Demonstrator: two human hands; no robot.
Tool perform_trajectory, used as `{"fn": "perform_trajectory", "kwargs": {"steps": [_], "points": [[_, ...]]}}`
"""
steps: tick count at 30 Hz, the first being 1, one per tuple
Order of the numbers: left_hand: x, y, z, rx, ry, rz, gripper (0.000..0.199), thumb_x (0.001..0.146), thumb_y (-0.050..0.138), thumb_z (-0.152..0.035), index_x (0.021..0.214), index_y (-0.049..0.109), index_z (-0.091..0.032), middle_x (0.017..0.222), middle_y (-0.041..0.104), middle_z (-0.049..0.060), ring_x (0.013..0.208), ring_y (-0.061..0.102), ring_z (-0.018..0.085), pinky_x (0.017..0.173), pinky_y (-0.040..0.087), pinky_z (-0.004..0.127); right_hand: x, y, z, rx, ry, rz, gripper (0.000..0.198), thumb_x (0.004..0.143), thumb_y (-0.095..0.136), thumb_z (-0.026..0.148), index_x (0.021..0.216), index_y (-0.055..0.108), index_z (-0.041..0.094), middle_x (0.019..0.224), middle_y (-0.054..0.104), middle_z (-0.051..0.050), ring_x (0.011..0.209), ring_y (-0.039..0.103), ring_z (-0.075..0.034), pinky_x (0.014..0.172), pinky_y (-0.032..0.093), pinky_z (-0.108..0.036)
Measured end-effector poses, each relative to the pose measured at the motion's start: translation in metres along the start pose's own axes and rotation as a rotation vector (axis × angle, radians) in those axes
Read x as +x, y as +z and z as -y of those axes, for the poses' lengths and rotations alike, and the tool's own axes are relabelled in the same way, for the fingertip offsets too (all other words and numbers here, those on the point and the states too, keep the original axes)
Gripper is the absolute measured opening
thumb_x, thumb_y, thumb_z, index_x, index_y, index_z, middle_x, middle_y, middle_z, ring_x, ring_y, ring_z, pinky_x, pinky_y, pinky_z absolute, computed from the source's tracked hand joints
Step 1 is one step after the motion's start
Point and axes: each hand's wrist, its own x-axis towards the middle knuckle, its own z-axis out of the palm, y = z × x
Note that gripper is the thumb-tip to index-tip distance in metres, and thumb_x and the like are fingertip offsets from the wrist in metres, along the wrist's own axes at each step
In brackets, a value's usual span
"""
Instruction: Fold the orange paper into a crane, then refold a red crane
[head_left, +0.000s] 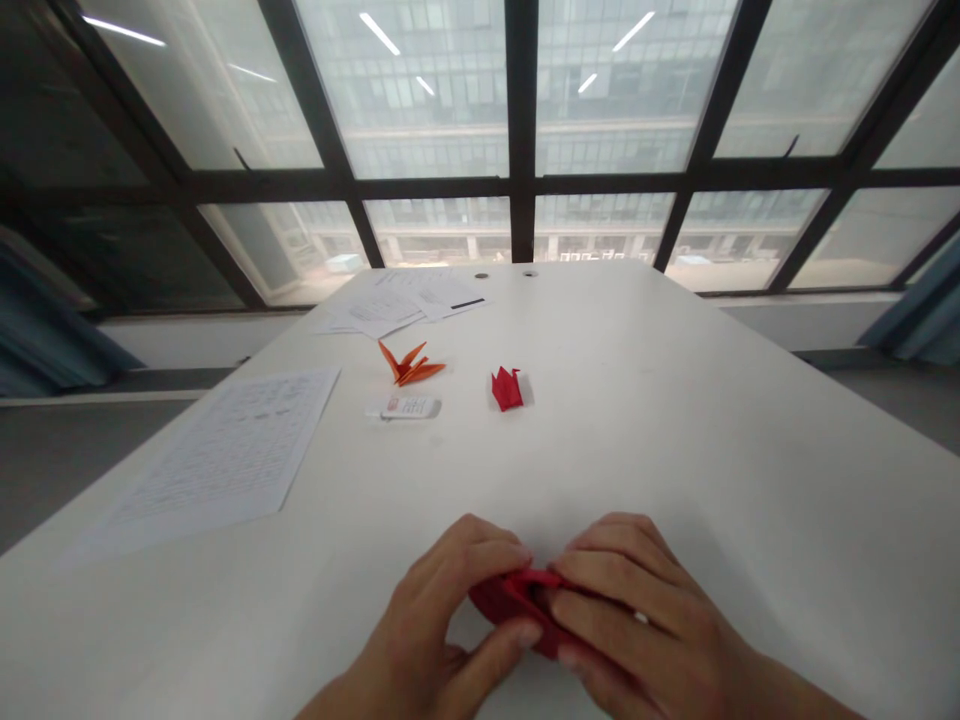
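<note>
Both hands meet over a folded piece of red paper (517,598) close to the table's near edge. My left hand (454,600) pinches its left side, thumb in front and fingers over the top. On the right side, my right hand (637,610) is closed on the same paper, its fingertips at the upper fold. The paper has a gap between its layers, and much of it is hidden under the fingers. Beyond the hands stand a small red origami crane (507,389) and an orange origami crane (409,366) with its wings spread.
A small white tube with a printed label (405,407) lies in front of the orange crane. A written sheet (225,460) rests on the left of the white table (637,400). More papers (397,302) overlap at the far left, before the windows.
</note>
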Motion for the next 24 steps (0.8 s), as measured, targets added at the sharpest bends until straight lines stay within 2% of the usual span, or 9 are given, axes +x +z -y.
{"fn": "perform_trajectory", "kwargs": {"steps": [3, 6, 9, 11, 13, 16, 20, 24], "points": [[0.003, -0.001, 0.0, -0.013, 0.102, 0.001, 0.036, 0.094, 0.065, -0.012, 0.128, 0.055, -0.022, 0.101, 0.068, 0.008, 0.091, 0.064, 0.02, 0.081, 0.056, 0.031, 0.001, -0.003, 0.001, 0.078, -0.022, -0.005, 0.017, 0.098, 0.063, 0.026, 0.112, 0.068, 0.017, 0.099, 0.075, -0.01, 0.091, 0.067, -0.023, 0.085, 0.057, -0.039], [0.006, -0.002, 0.0, -0.011, 0.124, 0.008, 0.024, 0.098, 0.06, -0.011, 0.12, 0.059, -0.02, 0.095, 0.069, 0.006, 0.086, 0.064, 0.016, 0.077, 0.055, 0.027, -0.001, -0.004, 0.002, 0.248, 0.03, 0.003, 0.025, 0.105, 0.052, 0.036, 0.106, 0.066, 0.016, 0.093, 0.073, -0.009, 0.086, 0.066, -0.021, 0.081, 0.057, -0.036], [0.007, -0.002, -0.003, 0.011, 0.056, 0.005, 0.016, 0.098, 0.059, -0.012, 0.111, 0.062, -0.022, 0.089, 0.069, 0.003, 0.079, 0.064, 0.014, 0.072, 0.053, 0.023, -0.007, 0.001, 0.001, 0.351, 0.164, -0.081, 0.012, 0.103, 0.054, 0.025, 0.109, 0.062, 0.02, 0.09, 0.072, -0.006, 0.08, 0.066, -0.018, 0.073, 0.057, -0.029], [0.008, -0.002, -0.006, 0.052, -0.022, -0.009, 0.01, 0.097, 0.061, -0.015, 0.103, 0.064, -0.023, 0.083, 0.069, 0.0, 0.073, 0.064, 0.012, 0.067, 0.052, 0.019, -0.011, 0.004, 0.0, 0.318, 0.264, -0.105, 0.013, 0.098, 0.059, 0.013, 0.106, 0.062, 0.023, 0.086, 0.072, -0.002, 0.076, 0.067, -0.015, 0.069, 0.056, -0.025], [0.01, -0.003, -0.011, 0.091, -0.1, -0.048, 0.009, 0.096, 0.063, -0.015, 0.096, 0.066, -0.024, 0.078, 0.069, -0.003, 0.068, 0.064, 0.01, 0.064, 0.051, 0.017, -0.013, 0.005, 0.0, 0.259, 0.3, -0.105, 0.017, 0.096, 0.061, 0.009, 0.104, 0.062, 0.024, 0.086, 0.073, 0.0, 0.075, 0.068, -0.014, 0.071, 0.056, -0.024], [0.015, -0.003, -0.017, 0.094, -0.165, -0.112, 0.013, 0.093, 0.066, -0.012, 0.09, 0.068, -0.025, 0.074, 0.07, -0.007, 0.065, 0.066, 0.007, 0.064, 0.052, 0.013, -0.013, 0.005, 0.0, 0.165, 0.276, -0.13, 0.019, 0.097, 0.06, 0.011, 0.109, 0.06, 0.025, 0.09, 0.076, 0.001, 0.078, 0.072, -0.013, 0.075, 0.057, -0.021], [0.017, -0.003, -0.021, 0.091, -0.177, -0.178, 0.015, 0.089, 0.07, -0.012, 0.089, 0.069, -0.026, 0.074, 0.072, -0.009, 0.065, 0.068, 0.007, 0.064, 0.052, 0.011, -0.011, 0.005, 0.002, 0.055, 0.275, -0.174, 0.014, 0.1, 0.057, 0.016, 0.109, 0.058, 0.027, 0.088, 0.077, 0.002, 0.077, 0.075, -0.014, 0.071, 0.059, -0.019], [0.015, 0.0, -0.02, 0.089, -0.24, -0.258, 0.012, 0.091, 0.068, -0.015, 0.087, 0.069, -0.026, 0.074, 0.072, -0.008, 0.066, 0.068, 0.008, 0.065, 0.052, 0.013, -0.011, 0.007, 0.004, -0.026, 0.344, -0.229, 0.01, 0.1, 0.057, 0.019, 0.106, 0.059, 0.027, 0.086, 0.078, 0.002, 0.073, 0.076, -0.013, 0.071, 0.059, -0.019]]}}
